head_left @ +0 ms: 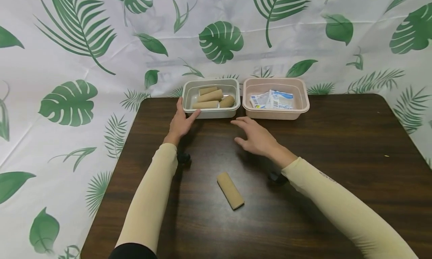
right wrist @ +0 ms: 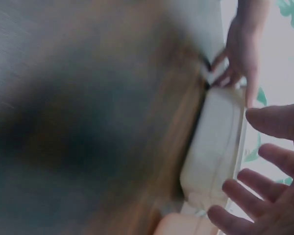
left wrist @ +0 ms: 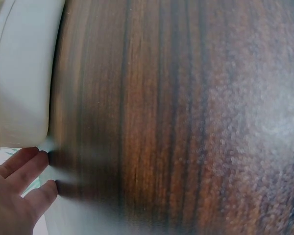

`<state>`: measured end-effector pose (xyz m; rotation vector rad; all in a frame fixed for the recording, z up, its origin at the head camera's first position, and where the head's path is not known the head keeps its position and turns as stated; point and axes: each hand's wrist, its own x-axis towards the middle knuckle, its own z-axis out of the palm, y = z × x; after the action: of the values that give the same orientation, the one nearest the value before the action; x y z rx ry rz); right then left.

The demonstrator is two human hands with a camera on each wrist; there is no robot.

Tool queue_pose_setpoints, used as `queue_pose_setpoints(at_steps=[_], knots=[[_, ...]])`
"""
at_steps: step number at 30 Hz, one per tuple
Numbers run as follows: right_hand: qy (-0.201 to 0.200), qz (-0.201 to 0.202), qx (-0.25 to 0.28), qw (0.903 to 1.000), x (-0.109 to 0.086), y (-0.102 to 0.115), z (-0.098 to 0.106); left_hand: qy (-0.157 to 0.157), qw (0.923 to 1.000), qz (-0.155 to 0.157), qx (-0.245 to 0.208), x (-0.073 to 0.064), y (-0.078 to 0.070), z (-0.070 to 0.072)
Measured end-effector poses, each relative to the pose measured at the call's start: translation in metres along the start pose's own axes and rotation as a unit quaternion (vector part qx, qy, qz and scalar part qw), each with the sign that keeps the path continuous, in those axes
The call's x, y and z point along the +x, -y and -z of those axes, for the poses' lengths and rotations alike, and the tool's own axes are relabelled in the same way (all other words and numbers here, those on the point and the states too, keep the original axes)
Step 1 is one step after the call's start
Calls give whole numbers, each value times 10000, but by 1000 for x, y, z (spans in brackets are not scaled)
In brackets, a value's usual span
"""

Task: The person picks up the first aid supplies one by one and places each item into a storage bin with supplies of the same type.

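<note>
My left hand [head_left: 180, 123] is at the left end of a white plastic container [head_left: 212, 114], touching it with fairly straight fingers, its thumb by the front rim. Several brown cardboard tubes [head_left: 210, 96] lie inside that container. My right hand [head_left: 258, 138] hovers over the table in front of the two containers, fingers spread and holding nothing; in the right wrist view its fingers [right wrist: 259, 183] appear in front of the white container. Another cardboard tube [head_left: 230, 190], somewhat flattened, lies on the table nearer to me, between my forearms.
A pink container [head_left: 275, 114] stands right beside the white one, holding white-and-blue printed packets [head_left: 273, 100]. Both are at the back edge of the dark wooden table [head_left: 347, 146]. A leaf-patterned sheet [head_left: 221, 41] hangs behind. A tiny yellowish scrap [head_left: 386, 155] lies at right.
</note>
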<state>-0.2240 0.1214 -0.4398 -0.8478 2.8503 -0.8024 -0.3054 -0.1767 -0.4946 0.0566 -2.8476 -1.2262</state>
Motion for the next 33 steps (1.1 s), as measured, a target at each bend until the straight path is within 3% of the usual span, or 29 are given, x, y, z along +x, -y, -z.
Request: queue_pose_setpoints(at_steps=[8,17,23,33], knots=[[1014,424,505,9927,-53,11,-25,10,10000,-20,-16,-2,0,0],[1618,830,717,9807,-90,19,-45,-26,10000,-79,-48,-2,0,1],[1648,716,729,9810,-100,31,-50,-23,10000,-67,-63,-2,1,1],[1506,915,137,9843,-107,54,-60,-29,10000,-59,-57,-1,2,2]])
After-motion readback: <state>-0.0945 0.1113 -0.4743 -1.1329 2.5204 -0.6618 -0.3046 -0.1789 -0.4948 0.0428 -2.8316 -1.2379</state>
